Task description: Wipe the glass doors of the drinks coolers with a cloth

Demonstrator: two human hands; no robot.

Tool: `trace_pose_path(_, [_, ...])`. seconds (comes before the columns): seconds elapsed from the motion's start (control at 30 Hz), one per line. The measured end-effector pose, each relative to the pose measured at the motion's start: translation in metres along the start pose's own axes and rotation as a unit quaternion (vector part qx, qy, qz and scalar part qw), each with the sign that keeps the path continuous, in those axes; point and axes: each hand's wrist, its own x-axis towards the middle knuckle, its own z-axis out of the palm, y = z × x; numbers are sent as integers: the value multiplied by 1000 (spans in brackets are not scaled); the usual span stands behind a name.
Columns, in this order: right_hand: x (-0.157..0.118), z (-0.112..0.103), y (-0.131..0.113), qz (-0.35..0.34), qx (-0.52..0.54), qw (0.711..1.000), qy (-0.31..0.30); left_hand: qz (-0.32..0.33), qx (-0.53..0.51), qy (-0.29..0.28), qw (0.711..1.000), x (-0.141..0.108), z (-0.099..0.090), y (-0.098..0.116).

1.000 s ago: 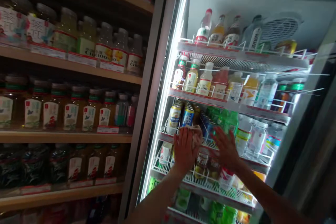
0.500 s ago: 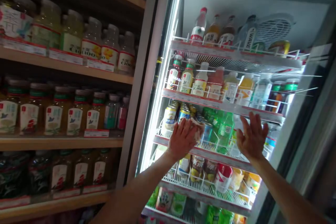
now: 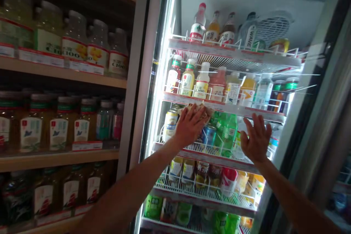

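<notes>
Head camera: crumpled cloth under the fingers of the left hand, laid open over it rather than closed around it, in line with the second shelf edge; right hand open, spread, empty, surface contact impossible to tell. Best to press evenly through palm and fingertips, flatten loose folds, and avoid leaning hard on either wrist

Your left hand has moved the cloth up, level with the next shelf edge; your right hand has risen and spread away.
</notes>
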Motion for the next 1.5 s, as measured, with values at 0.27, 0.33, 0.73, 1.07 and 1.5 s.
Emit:
trace_pose_path(0.27, [0, 0, -3, 18, 6, 1000, -5, -182, 61, 91, 977, 13, -3, -33])
trace_pose_path(0.33, [-1, -1, -4, 28, 6, 1000, -11, -47, 43, 44, 997, 4, 2, -5])
trace_pose_path(0.73, [-2, 1, 0, 18, -14, 1000, 6, 4, 49, 4, 999, -34, -8, -1])
trace_pose_path(1.07, [-1, -1, -3, 29, -17, 999, -2, -148, 65, 55, 985, -11, -16, -38])
trace_pose_path(1.5, [-3, 2, -2, 24, -31, 999, 5, -186, 33, 71, 979, 29, -13, -50])
